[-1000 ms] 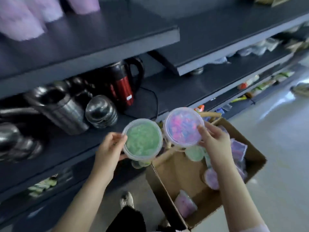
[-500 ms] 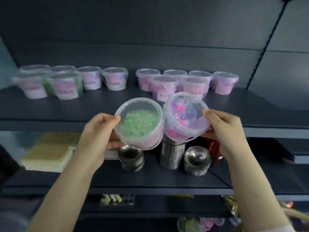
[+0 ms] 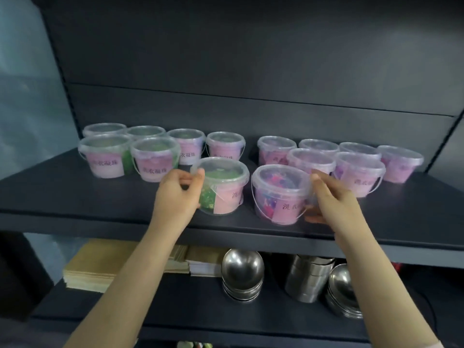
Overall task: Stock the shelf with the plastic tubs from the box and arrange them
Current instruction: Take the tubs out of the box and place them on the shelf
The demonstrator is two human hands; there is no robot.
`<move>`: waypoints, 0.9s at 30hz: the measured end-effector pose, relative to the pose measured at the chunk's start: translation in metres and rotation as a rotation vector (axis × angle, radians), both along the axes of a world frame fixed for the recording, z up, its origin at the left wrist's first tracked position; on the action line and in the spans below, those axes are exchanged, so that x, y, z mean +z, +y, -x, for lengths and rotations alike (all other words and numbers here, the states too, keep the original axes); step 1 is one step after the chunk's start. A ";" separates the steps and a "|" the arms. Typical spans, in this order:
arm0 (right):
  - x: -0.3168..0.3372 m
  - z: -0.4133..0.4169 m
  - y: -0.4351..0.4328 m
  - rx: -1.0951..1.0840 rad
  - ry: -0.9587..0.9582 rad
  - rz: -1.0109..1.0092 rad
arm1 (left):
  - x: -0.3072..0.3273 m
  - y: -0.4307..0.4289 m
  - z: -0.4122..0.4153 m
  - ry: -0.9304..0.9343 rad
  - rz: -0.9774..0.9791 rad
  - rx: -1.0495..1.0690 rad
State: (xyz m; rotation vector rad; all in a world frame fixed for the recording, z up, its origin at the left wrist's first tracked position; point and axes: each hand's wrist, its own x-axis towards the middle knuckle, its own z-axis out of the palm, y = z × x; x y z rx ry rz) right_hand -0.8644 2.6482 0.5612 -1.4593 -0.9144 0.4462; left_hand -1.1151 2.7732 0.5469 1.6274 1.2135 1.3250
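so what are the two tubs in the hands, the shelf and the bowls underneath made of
The green tub and the pink-and-blue tub: clear, slightly frosted plastic; contents show through walls and lids. The shelf: dark matte board, probably painted metal, no glare. The bowls: polished metal, likely stainless steel, with mirror-like highlights.

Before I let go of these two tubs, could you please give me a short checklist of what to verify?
1. Green tub seated flat on the shelf: ok, as far as it shows.
2. Mixed-colour tub seated flat: cannot tell; the thumb of the right hand lies at its base.
3. Both lids closed: ok.
4. Labels facing front, like the front tubs on the left: not ok; both are turned to the right.
5. The two tubs standing apart from each other: ok.
6. Grip of the left hand free to release: ok; it holds only the green tub's left side.
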 end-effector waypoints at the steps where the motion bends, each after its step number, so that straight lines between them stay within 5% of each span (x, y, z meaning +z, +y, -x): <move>1: -0.002 0.002 0.000 0.068 -0.047 -0.006 | -0.005 0.002 0.006 0.135 -0.145 0.001; 4: -0.009 0.009 0.000 0.174 -0.166 0.001 | -0.014 0.012 0.018 0.279 -0.366 -0.062; 12: -0.011 0.016 0.017 0.180 -0.152 -0.045 | -0.015 0.027 0.024 0.382 -0.490 -0.069; 17: -0.014 0.011 0.023 0.176 -0.136 -0.052 | -0.002 0.027 0.013 0.682 -0.827 -0.140; 27: -0.019 0.008 0.025 0.153 -0.114 -0.077 | 0.016 0.085 -0.003 0.886 -0.793 -0.001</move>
